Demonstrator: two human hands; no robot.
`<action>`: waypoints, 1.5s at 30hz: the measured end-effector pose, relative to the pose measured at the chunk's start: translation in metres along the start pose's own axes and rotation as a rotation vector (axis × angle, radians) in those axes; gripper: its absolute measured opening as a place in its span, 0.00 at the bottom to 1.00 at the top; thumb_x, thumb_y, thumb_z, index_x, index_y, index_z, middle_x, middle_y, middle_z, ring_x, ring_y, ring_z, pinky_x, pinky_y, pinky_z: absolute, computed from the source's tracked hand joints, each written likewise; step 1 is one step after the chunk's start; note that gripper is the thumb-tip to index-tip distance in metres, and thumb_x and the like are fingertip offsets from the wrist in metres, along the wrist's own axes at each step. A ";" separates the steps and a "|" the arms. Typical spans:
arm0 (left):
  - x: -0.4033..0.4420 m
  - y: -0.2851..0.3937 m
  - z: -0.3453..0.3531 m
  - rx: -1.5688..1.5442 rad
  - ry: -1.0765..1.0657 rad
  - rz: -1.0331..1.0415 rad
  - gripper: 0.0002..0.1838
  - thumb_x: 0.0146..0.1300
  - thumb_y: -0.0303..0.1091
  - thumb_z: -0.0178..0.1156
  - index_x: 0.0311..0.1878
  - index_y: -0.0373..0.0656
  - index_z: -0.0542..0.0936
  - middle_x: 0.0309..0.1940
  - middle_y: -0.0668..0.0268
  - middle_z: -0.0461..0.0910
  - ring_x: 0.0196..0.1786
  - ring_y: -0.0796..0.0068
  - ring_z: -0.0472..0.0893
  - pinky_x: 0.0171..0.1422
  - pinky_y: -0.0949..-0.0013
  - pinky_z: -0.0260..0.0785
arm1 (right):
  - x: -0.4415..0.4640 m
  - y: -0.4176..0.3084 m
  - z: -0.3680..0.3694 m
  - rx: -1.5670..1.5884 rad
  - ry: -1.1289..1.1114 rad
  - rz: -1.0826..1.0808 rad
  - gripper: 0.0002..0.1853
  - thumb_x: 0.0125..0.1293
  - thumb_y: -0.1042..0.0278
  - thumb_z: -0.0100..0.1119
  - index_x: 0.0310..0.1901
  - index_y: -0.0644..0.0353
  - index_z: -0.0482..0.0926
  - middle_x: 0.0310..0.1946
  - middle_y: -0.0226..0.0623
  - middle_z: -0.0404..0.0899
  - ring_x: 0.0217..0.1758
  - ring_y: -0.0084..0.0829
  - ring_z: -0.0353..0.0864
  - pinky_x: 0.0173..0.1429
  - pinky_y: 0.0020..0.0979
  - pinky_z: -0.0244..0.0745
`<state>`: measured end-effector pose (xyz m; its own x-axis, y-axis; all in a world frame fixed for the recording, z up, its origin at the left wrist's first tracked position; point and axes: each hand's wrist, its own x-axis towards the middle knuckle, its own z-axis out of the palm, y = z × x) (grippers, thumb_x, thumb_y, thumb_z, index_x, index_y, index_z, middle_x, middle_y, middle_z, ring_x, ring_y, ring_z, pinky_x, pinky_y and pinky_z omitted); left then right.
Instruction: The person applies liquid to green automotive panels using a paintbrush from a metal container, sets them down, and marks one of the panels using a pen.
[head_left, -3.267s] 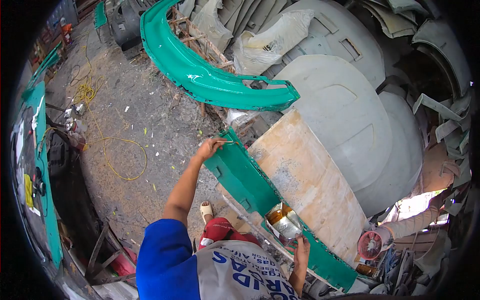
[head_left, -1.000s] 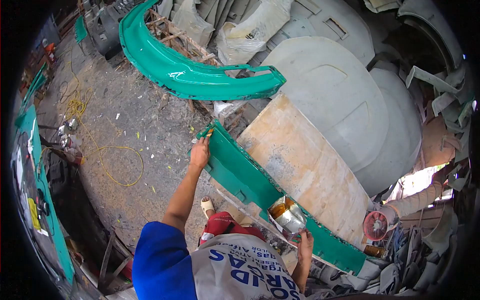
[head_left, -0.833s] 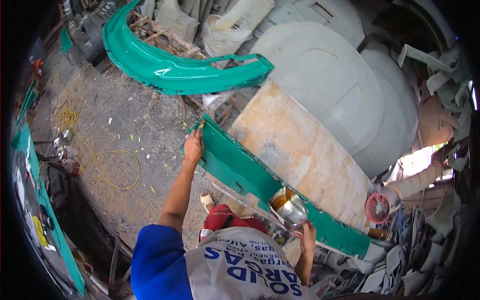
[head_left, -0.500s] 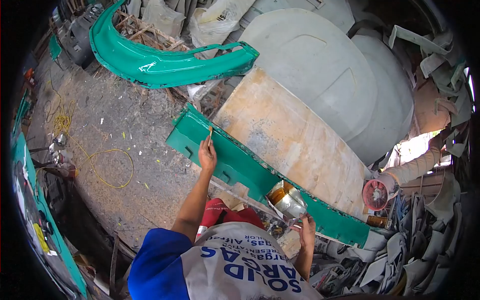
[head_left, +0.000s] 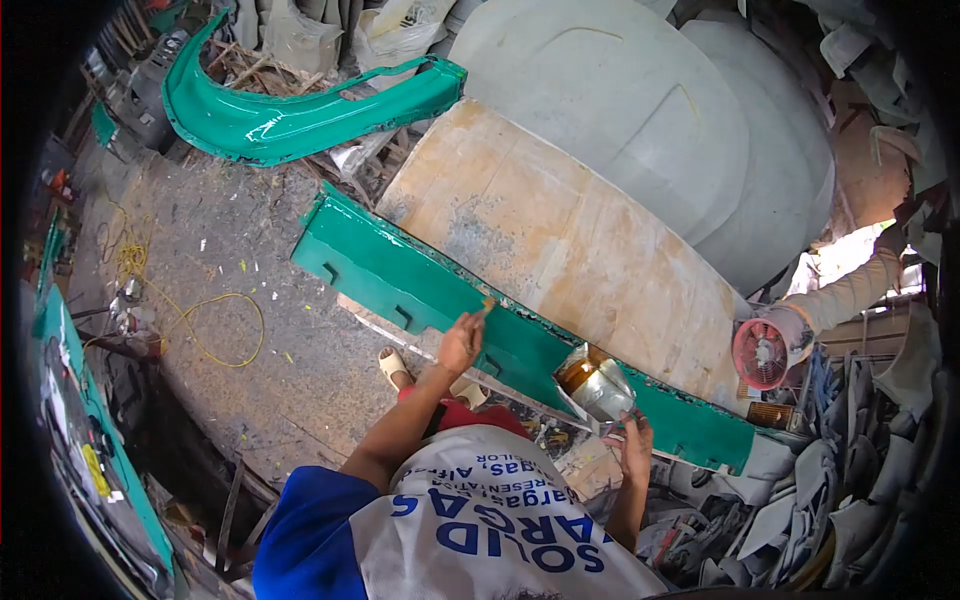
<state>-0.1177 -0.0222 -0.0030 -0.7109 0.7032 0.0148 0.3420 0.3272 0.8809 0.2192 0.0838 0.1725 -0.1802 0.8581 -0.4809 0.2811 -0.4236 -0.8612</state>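
A long green panel (head_left: 370, 251) with small bracket-like tabs lies slantwise in front of me. My left hand (head_left: 462, 342) is closed on a small brush (head_left: 488, 304), whose tip is over the panel's middle, near its dark far edge. My right hand (head_left: 633, 440) grips the near edge of a silvery open container (head_left: 606, 393) with amber liquid inside, held over the panel's right half. A tan, stained board (head_left: 560, 230) lies just beyond the panel.
A curved glossy green part (head_left: 290, 127) rests on a wooden frame at upper left. Large grey rounded panels (head_left: 640, 120) stand beyond the board. A red fan (head_left: 760, 353) with a duct is at right. A yellow cable (head_left: 262, 330) lies on the floor.
My left hand has moved with the brush from the panel's far left end rightward to its middle. My right hand still holds the container. The view has shifted.
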 end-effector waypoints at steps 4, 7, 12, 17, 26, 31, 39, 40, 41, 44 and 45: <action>0.010 -0.032 0.006 -0.172 -0.127 0.154 0.07 0.66 0.24 0.54 0.44 0.38 0.80 0.40 0.51 0.81 0.39 0.55 0.81 0.44 0.58 0.73 | 0.009 0.001 -0.030 0.003 -0.015 0.008 0.30 0.63 0.58 0.64 0.60 0.68 0.67 0.40 0.37 0.76 0.35 0.25 0.80 0.31 0.27 0.83; 0.056 -0.098 -0.036 -0.177 0.077 0.187 0.08 0.67 0.23 0.50 0.31 0.37 0.76 0.33 0.59 0.82 0.32 0.71 0.76 0.37 0.65 0.71 | 0.014 0.016 -0.060 0.032 -0.007 -0.010 0.29 0.65 0.58 0.63 0.61 0.66 0.66 0.39 0.35 0.76 0.35 0.23 0.80 0.33 0.28 0.83; 0.084 -0.078 -0.135 0.470 0.328 0.154 0.18 0.63 0.23 0.53 0.56 0.34 0.77 0.42 0.43 0.81 0.42 0.44 0.80 0.47 0.53 0.74 | 0.008 0.037 -0.107 0.037 0.089 0.035 0.33 0.64 0.58 0.64 0.64 0.68 0.62 0.41 0.36 0.76 0.37 0.25 0.81 0.34 0.29 0.84; 0.066 -0.074 -0.066 0.466 0.145 0.280 0.19 0.60 0.23 0.55 0.56 0.37 0.78 0.36 0.42 0.78 0.39 0.41 0.78 0.45 0.49 0.72 | -0.006 0.064 -0.124 0.116 0.210 0.053 0.41 0.60 0.56 0.68 0.67 0.69 0.60 0.43 0.39 0.76 0.40 0.29 0.81 0.37 0.31 0.84; 0.001 0.020 0.058 0.145 -0.213 0.283 0.14 0.62 0.26 0.57 0.50 0.36 0.81 0.29 0.48 0.79 0.29 0.53 0.80 0.35 0.56 0.72 | -0.035 0.100 -0.131 0.228 0.281 0.130 0.40 0.59 0.52 0.68 0.65 0.70 0.64 0.44 0.41 0.77 0.42 0.30 0.81 0.38 0.31 0.84; -0.028 0.067 0.098 -0.075 -0.457 0.180 0.07 0.61 0.25 0.60 0.42 0.37 0.82 0.29 0.52 0.79 0.29 0.58 0.79 0.33 0.60 0.71 | -0.042 0.112 -0.132 0.271 0.303 0.099 0.34 0.61 0.54 0.68 0.62 0.66 0.68 0.40 0.37 0.77 0.40 0.27 0.81 0.36 0.30 0.84; -0.014 0.053 0.091 -0.034 -0.494 0.342 0.06 0.65 0.27 0.58 0.45 0.39 0.78 0.31 0.43 0.80 0.36 0.42 0.80 0.39 0.53 0.73 | -0.026 0.098 -0.123 0.212 0.220 0.120 0.36 0.62 0.51 0.65 0.64 0.66 0.66 0.41 0.38 0.75 0.41 0.29 0.79 0.39 0.35 0.85; -0.004 0.034 0.082 0.071 -0.449 0.342 0.08 0.66 0.26 0.57 0.47 0.38 0.77 0.31 0.44 0.80 0.33 0.44 0.80 0.36 0.54 0.72 | -0.023 0.093 -0.120 0.206 0.205 0.126 0.36 0.61 0.51 0.65 0.64 0.66 0.66 0.41 0.38 0.75 0.41 0.29 0.79 0.39 0.35 0.84; 0.006 0.014 0.072 0.173 -0.405 0.338 0.10 0.66 0.25 0.57 0.49 0.36 0.76 0.32 0.44 0.81 0.30 0.47 0.81 0.34 0.55 0.72 | -0.018 0.091 -0.118 0.199 0.191 0.134 0.36 0.61 0.52 0.65 0.64 0.66 0.65 0.41 0.38 0.74 0.42 0.29 0.79 0.40 0.35 0.84; 0.045 -0.036 0.014 0.247 -0.325 0.239 0.08 0.66 0.27 0.55 0.46 0.35 0.77 0.24 0.54 0.80 0.23 0.64 0.81 0.26 0.62 0.74 | -0.009 0.085 -0.108 0.168 0.157 0.075 0.36 0.61 0.51 0.64 0.65 0.66 0.65 0.42 0.36 0.76 0.41 0.28 0.79 0.38 0.33 0.83; 0.057 -0.041 -0.009 0.238 -0.322 0.128 0.05 0.64 0.26 0.56 0.41 0.36 0.77 0.22 0.52 0.79 0.23 0.58 0.81 0.27 0.58 0.73 | -0.008 0.080 -0.106 0.145 0.143 0.019 0.37 0.61 0.49 0.63 0.65 0.65 0.66 0.42 0.36 0.77 0.39 0.28 0.80 0.38 0.33 0.81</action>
<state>-0.1785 -0.0013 -0.0341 -0.4378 0.8967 -0.0650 0.5747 0.3347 0.7468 0.3430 0.0738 0.1246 -0.0374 0.8778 -0.4775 0.1423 -0.4683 -0.8720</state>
